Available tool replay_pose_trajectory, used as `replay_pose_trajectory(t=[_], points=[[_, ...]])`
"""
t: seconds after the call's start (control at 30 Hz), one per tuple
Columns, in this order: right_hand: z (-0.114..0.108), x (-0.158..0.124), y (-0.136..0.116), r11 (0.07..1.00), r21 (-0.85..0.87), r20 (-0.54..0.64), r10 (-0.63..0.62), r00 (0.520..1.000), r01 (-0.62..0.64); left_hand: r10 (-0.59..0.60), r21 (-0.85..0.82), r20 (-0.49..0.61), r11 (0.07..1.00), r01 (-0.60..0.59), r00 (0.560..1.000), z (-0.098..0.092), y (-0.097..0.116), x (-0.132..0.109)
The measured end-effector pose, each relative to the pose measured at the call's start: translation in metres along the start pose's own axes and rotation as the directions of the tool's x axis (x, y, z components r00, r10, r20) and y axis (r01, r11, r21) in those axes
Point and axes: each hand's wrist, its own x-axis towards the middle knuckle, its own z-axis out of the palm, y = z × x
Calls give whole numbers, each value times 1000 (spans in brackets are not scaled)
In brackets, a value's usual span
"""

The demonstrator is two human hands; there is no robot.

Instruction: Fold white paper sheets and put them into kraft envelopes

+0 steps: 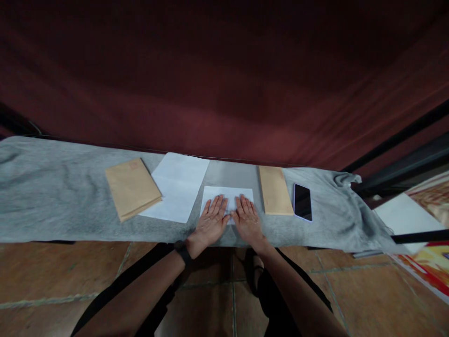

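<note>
A small white sheet of paper [228, 192] lies on the grey cloth in front of me; whether it is folded I cannot tell. My left hand [212, 217] presses flat on its left half, fingers stretched out. On the right half rests my right hand [248, 220], also flat with fingers extended. The two thumbs nearly meet at the middle of the paper. Left of my hands lie larger white sheets [178, 187], partly under a stack of brown envelopes [133, 187]. Just to the right sits another brown envelope or stack of them [276, 189].
A phone [302, 202] with a dark screen lies right of the brown envelope. Grey cloth [70, 196] covers the narrow bench, bunched at its right end. A dark red curtain [224, 93] hangs behind it. Brown floor tiles [358, 285] show below.
</note>
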Motion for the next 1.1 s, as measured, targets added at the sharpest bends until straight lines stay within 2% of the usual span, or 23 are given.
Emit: replay_pose_trajectory(t=[0.27,0.47,0.53,0.6,0.7,0.9,1.1], points=[[4,-8,15,999,-42,-75,19,997,-22,-85,11,-8,996,85,996,1,-16,-3],[6,-11,15,998,-39,-119,36,992,-41,-135,35,4,990,135,991,-9,-22,0],[6,-11,15,997,-48,-139,54,989,-62,-92,32,25,995,91,995,-13,-21,-3],[7,-12,15,995,-53,-152,74,986,-83,17,4,69,1000,-17,997,-17,-22,-6],[7,-13,16,995,-48,-142,77,987,-84,161,-42,130,987,-157,978,-19,-25,-9],[6,-14,18,995,-50,-113,78,991,-84,216,-29,144,976,-214,966,-24,-33,-5],[1,-11,15,994,-58,-90,87,992,-92,313,2,187,948,-319,931,-31,-24,-8]])
